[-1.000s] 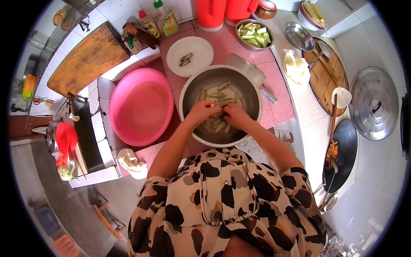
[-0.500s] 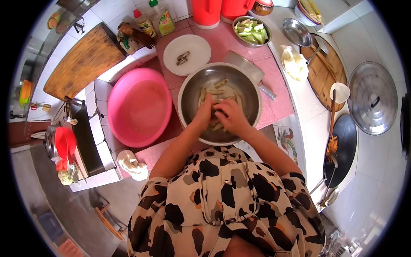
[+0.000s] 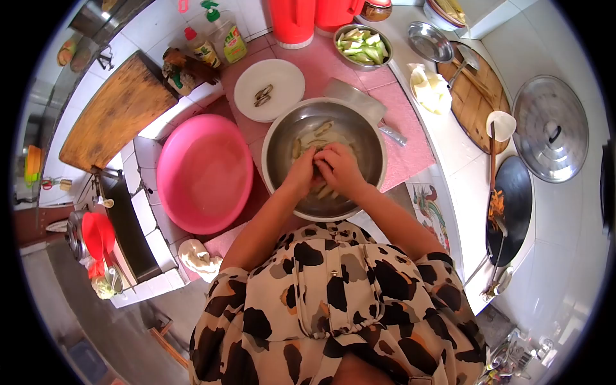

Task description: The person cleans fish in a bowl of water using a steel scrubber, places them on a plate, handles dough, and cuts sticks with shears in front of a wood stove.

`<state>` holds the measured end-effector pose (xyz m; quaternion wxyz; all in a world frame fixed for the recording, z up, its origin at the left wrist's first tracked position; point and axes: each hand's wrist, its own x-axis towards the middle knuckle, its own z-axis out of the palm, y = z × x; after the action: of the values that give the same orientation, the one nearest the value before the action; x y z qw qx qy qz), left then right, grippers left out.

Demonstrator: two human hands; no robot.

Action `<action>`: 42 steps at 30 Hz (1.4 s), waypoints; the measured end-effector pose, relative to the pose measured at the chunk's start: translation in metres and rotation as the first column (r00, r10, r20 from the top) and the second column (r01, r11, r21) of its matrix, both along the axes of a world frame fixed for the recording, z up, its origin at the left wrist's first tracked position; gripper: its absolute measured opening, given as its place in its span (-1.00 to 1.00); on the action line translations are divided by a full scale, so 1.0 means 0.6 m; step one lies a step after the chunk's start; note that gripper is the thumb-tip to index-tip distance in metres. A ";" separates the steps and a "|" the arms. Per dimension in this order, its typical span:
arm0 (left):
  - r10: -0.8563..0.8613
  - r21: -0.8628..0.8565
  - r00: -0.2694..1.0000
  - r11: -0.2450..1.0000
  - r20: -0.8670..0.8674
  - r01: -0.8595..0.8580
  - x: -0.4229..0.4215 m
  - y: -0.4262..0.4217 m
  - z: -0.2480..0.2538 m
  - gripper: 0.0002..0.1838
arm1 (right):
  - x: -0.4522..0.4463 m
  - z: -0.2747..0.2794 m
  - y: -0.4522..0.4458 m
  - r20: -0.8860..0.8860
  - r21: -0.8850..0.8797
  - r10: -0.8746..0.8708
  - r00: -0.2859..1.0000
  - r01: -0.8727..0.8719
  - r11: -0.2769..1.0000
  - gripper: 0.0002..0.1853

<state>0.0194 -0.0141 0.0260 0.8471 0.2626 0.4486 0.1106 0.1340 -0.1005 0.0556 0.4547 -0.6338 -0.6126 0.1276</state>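
On the left of the head view I follow from a distance, a thick brown wooden cutting board (image 3: 115, 115) sits farther out than a wide, round pink plastic basin (image 3: 245, 170). To the basin's right, a few slim, grey-brown, shrimp-like pieces (image 3: 263, 95) rest on a round white plate (image 3: 285, 80), apart from both hands. Next comes the left hand (image 3: 303, 171), set inside a deep, round stainless-steel bowl (image 3: 370, 151), where more such pieces lie. Its fingers bend in against those of the right hand (image 3: 339, 169) near the middle of the bowl; the fingertips are hidden from me, and I cannot tell how far either grip is closed or whether anything is pinched between them. One slim, pale grey-brown piece (image 3: 323, 128) lies in plain view just beyond the fingers, on the side away from the body, its long axis slanting outward and to the right; it sits about in line with where the hands meet, so I can call neither clearly nearer. Just beyond the bowl to the right lies a flat steel cleaver (image 3: 359, 102) with a silvery handle. At far right, a round black wok (image 3: 518, 199) holds orange shreds (image 3: 496, 204), well apart from both hands.
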 end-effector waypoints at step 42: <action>-0.342 0.757 0.939 0.608 -0.021 0.238 -0.060 0.085 -0.015 -0.55 | 0.039 -0.012 -0.048 0.035 -0.187 -0.441 0.897 0.439 0.879 -0.86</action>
<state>-0.0167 0.0370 0.0169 0.6956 0.6497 0.2598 0.1628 0.1576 -0.1294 0.0482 0.4118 -0.7962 -0.4355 0.0818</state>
